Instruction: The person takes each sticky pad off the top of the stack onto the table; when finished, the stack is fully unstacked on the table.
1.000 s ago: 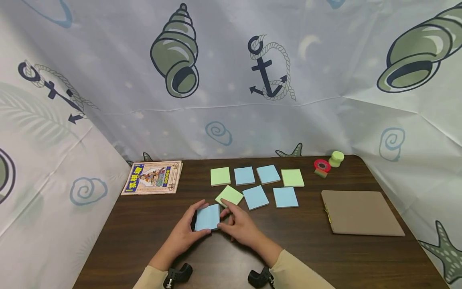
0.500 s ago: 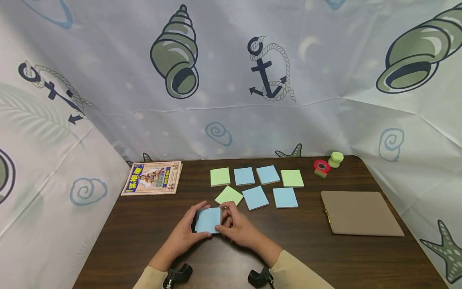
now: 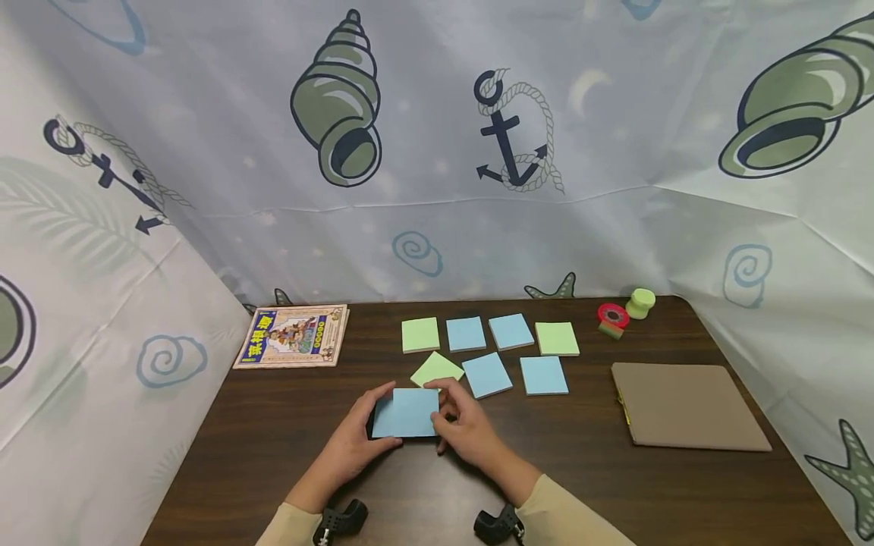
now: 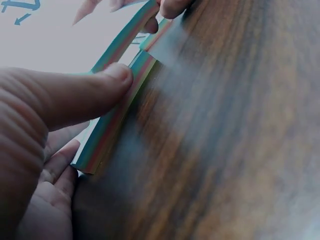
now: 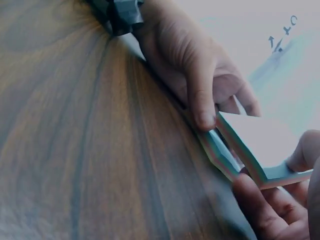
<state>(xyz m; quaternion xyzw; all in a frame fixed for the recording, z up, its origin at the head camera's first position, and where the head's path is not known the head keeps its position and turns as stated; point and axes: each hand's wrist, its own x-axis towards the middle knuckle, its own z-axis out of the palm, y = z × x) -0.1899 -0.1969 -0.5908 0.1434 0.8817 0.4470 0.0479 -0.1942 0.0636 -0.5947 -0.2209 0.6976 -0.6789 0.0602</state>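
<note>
My left hand grips a blue sticky-note pad low over the table, its thumb on the striped teal, red and yellow edge. A second blue pad overlaps the first, shifted to the right. My right hand pinches this upper pad by its right side. In the right wrist view the upper pad is raised and tilted, with a gap above the lower pad. Just beyond the hands lies a green pad, and a blue pad is beside it.
More blue and green pads lie in two loose rows. A printed booklet is at the back left. On the right are a brown flat folder, a red ring-shaped item and a small green cylinder. A patterned cloth hangs behind.
My right hand has taken hold of the upper blue pad and slid it rightward off the lower one. My left hand has stayed nearly in place on the lower pad.
</note>
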